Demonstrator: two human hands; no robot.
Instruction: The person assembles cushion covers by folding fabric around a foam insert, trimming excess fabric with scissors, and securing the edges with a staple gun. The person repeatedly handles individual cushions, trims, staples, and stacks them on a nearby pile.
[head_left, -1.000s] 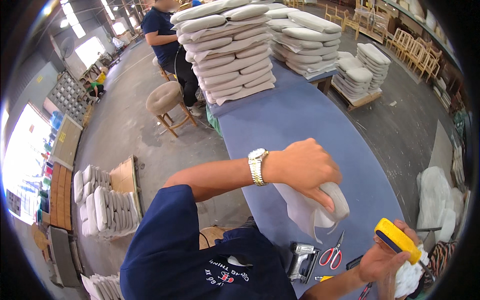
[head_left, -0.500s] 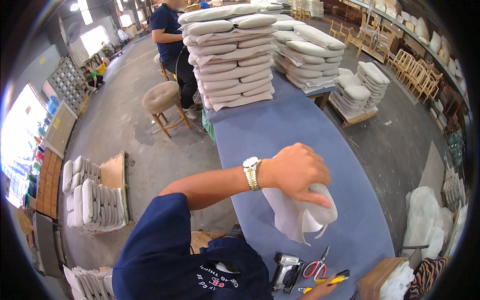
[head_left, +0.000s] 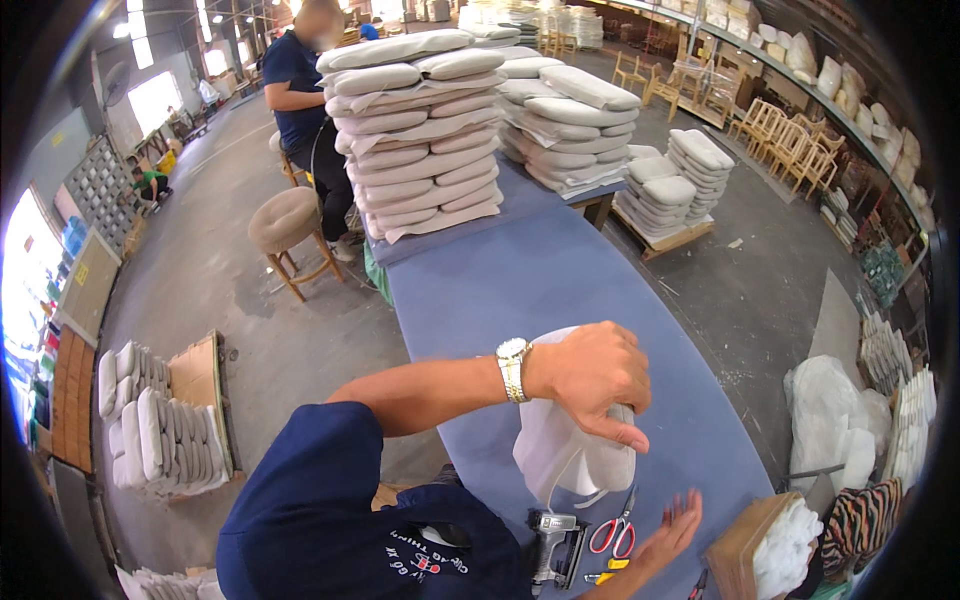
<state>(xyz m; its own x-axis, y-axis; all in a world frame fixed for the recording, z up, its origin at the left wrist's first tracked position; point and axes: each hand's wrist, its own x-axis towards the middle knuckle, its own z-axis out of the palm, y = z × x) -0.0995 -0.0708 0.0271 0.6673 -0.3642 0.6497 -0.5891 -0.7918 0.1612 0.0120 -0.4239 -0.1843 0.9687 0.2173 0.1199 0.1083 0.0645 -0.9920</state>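
Grey floor (head_left: 300,370) spreads around a long, smooth blue surface (head_left: 520,270) in a big workshop. Over the near part of it, the left hand (head_left: 597,380) grips a pale grey, soft, rounded cushion (head_left: 570,455) with loose cloth hanging at its edge. That hand's thumb presses on the near side, and its other fingers bend over the top. They hide part of the cushion, so I cannot tell if it is lifted or touches the surface. Its long side seems to run from beyond the left hand back toward the person.

The right hand (head_left: 668,535) is apart from the cushion, on its right and closer to the person. Its fingers are stretched out straight and hold nothing that I can see. From those fingers, the cushion lies to the left and farther away. So the left hand is the nearer one, already touching.

Just on the person's side of the cushion are a silver and black metal staple gun (head_left: 553,545), red-handled metal scissors (head_left: 617,519) and a small yellow tool (head_left: 608,573). Right of the cushion, past the right hand, sits a brown box (head_left: 738,530) with fluffy white stuffing (head_left: 787,545). Far beyond the cushion stands a tall stack of pale grey cushions (head_left: 420,140).
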